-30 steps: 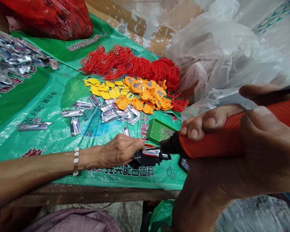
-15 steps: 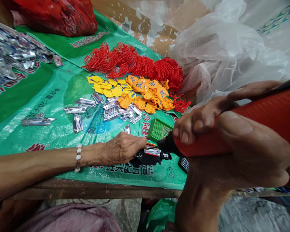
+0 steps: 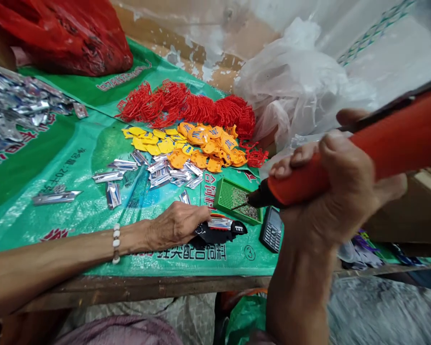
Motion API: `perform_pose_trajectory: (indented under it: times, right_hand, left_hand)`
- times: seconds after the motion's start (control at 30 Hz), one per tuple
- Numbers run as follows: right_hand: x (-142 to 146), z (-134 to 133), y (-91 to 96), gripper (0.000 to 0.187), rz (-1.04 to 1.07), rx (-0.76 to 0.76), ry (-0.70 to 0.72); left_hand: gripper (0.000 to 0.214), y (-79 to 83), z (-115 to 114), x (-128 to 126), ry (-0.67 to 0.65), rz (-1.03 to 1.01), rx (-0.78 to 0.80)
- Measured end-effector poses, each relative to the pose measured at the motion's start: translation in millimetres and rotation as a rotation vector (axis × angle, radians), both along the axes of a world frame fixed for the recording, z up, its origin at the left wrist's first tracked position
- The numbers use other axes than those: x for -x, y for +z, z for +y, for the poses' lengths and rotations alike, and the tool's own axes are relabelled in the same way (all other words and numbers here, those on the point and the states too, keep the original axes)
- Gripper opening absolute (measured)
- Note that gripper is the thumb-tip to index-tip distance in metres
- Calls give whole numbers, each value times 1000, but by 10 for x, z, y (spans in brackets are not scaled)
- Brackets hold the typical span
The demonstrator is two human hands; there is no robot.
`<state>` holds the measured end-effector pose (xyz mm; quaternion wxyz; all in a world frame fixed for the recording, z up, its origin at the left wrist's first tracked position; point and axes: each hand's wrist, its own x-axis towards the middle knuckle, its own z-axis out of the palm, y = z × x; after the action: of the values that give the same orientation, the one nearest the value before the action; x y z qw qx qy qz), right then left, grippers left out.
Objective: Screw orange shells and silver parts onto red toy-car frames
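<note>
Your left hand (image 3: 177, 223) pinches the black piece (image 3: 218, 236), lower centre; your right hand (image 3: 328, 215) clasps the red driver (image 3: 398, 139), its bit over the green tray (image 3: 223, 199): dipping carelessly could upset it.

"Left hand (image 3: 175, 223)?"
"Curled in a pinch, left forearm (image 3: 57, 261) stretched out from eight o'clock."
"Right hand (image 3: 345, 211)?"
"Clenched at three o'clock, right forearm (image 3: 298, 297) upright at five."
</note>
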<state>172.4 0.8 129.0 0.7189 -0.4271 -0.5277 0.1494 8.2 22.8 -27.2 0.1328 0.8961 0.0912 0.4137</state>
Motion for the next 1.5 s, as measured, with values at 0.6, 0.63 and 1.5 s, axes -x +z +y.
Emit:
perform_pose_trajectory:
  times: [0.6,0.63,1.5]
  right_hand:
    - [-141,-206,-40,37,177,-8,-25]
    - [-116,-213,-27,35,192,-25,3]
    - [266,-171,-106,31,224,63,156]
  left_hand:
    - [23,83,-39,55,-22,17,-59]
    - [22,77,-47,57,-14,19,-38]
    - [22,75,-34,58,17,32,-28]
